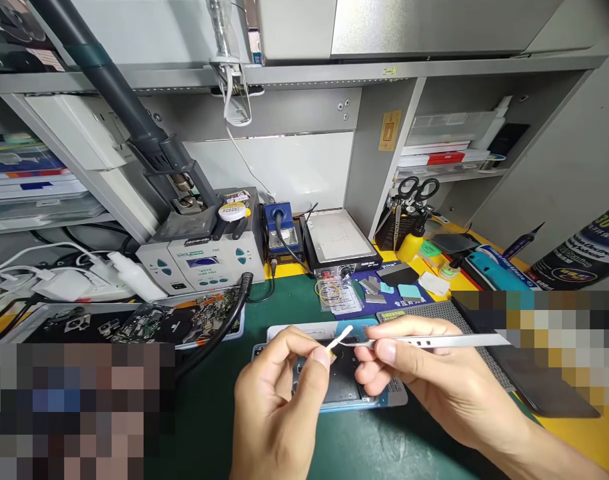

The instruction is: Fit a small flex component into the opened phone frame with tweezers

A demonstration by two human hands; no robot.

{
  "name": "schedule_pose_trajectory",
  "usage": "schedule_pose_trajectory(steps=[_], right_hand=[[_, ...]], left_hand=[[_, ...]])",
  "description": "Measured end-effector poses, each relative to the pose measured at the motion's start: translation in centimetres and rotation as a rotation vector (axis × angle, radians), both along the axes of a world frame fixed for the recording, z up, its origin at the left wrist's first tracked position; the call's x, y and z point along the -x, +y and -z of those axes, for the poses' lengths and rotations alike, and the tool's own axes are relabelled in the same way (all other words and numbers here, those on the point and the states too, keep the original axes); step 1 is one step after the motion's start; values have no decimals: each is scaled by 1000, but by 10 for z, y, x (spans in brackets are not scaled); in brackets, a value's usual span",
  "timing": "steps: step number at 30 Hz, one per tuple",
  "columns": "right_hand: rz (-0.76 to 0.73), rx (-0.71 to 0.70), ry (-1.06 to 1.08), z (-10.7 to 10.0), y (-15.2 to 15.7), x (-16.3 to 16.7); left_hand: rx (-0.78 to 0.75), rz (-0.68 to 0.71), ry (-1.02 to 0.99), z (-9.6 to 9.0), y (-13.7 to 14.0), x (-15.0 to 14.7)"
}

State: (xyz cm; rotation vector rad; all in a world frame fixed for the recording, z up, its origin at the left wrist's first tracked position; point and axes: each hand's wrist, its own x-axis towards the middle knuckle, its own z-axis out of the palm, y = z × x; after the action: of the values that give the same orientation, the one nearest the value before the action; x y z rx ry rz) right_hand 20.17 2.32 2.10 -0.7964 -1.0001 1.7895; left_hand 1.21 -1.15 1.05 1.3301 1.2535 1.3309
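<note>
My left hand (284,393) is closed in a pinch between thumb and forefinger. From it a small narrow white strip (341,335) sticks up, with a yellowish-brown bit at its lower end. Metal tweezers (454,341) lie between the thumb and fingers of my right hand (429,373). Their thin tip reaches the strip's side; whether it touches cannot be made out. Below both hands an opened device with a black inner panel (343,380) and a blue edge rests on the green mat (384,443). My fingers cover part of it.
Behind stand a hot-air rework station (204,263), a soldering iron stand (283,233) and a flat heating plate (339,237). A tray of circuit boards (169,320) lies left, with a black hose (229,323) beside it. Right are a yellow bottle (411,245), a dark slab (544,373) and a black can (579,253).
</note>
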Motion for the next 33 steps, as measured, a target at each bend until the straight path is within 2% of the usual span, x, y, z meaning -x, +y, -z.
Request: schedule_pose_trajectory(steps=[9, 16, 23, 28, 30, 33], right_hand=[[-28, 28, 35, 3, 1, -2], [-54, 200, 114, 0, 7, 2], [-140, 323, 179, 4, 12, -2], [-159, 344, 176, 3, 11, -4], [-173, 346, 166, 1, 10, -4], [-153, 317, 115, -1, 9, -3]], left_hand=[[-19, -15, -28, 0, 0, -2], [-60, -149, -64, 1, -3, -13], [-234, -230, 66, 12, -1, -17], [-329, -262, 130, 11, 1, -17], [-319, -252, 151, 10, 0, -15], [-225, -240, 94, 9, 0, -13]])
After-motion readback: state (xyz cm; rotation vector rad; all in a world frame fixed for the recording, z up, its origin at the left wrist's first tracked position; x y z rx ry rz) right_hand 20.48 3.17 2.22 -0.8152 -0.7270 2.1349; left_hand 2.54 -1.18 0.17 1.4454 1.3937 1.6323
